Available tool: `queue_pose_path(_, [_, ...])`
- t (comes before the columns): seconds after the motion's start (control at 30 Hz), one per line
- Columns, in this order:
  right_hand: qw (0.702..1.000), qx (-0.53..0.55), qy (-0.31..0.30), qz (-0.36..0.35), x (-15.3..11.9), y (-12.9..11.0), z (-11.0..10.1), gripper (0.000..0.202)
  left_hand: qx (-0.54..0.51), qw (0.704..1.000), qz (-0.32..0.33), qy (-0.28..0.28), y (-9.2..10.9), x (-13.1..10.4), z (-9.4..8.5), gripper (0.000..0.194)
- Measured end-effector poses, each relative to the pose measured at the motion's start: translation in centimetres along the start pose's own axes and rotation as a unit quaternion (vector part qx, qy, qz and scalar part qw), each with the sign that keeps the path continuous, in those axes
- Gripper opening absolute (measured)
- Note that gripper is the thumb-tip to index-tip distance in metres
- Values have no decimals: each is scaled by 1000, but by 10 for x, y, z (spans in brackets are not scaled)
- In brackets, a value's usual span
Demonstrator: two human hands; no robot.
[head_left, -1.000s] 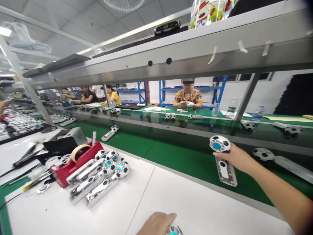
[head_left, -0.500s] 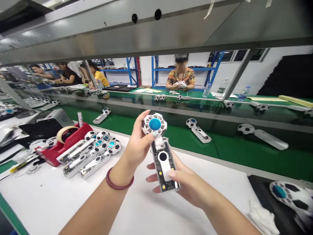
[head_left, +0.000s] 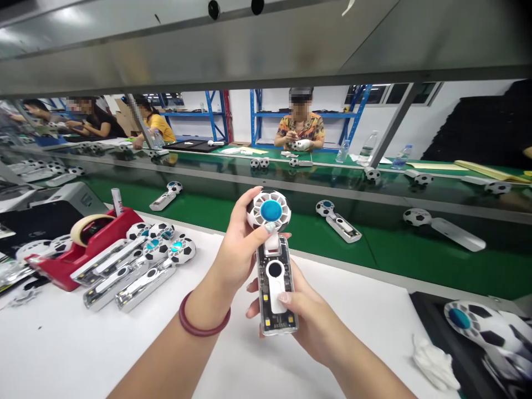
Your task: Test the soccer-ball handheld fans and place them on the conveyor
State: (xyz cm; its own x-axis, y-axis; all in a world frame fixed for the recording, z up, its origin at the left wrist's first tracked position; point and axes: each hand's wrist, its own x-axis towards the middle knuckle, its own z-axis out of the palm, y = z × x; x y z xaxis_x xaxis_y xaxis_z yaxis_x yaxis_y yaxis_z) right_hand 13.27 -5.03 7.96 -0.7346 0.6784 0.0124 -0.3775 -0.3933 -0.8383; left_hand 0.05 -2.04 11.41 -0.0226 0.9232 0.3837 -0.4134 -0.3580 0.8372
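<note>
One gadget [head_left: 272,244]: left hand [head_left: 238,246] clamps ball [head_left: 271,210], right hand [head_left: 311,311] handle [head_left: 276,271].
Likely light, stiff; hold both ends; underside hidden.

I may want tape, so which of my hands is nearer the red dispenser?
Left. Your left hand grips the device by its ball head, to the right of the red dispenser; your right hand, at the handle, is farther right.

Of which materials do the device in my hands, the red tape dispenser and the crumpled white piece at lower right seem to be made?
Device: probably hard plastic, clear and glossy below, where a circuit board shows through.
Red tape dispenser: likely moulded plastic, judging by its even colour and smooth look.
Crumpled white piece: matte, with soft folds; tissue or thin cloth, I cannot tell which.
</note>
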Motion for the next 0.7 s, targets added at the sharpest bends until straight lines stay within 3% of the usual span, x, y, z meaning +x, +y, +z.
queue_pose_path(0.37, [998, -27, 49, -4, 0, 1, 5, 44, 11, 1000, 4, -1, 1, -1, 3, 43])
queue_pose_path(0.7, [999, -15, 47, -17, -3, 2, 7, 38, -9, 1000, 16, -10, 3, -1, 3, 43])
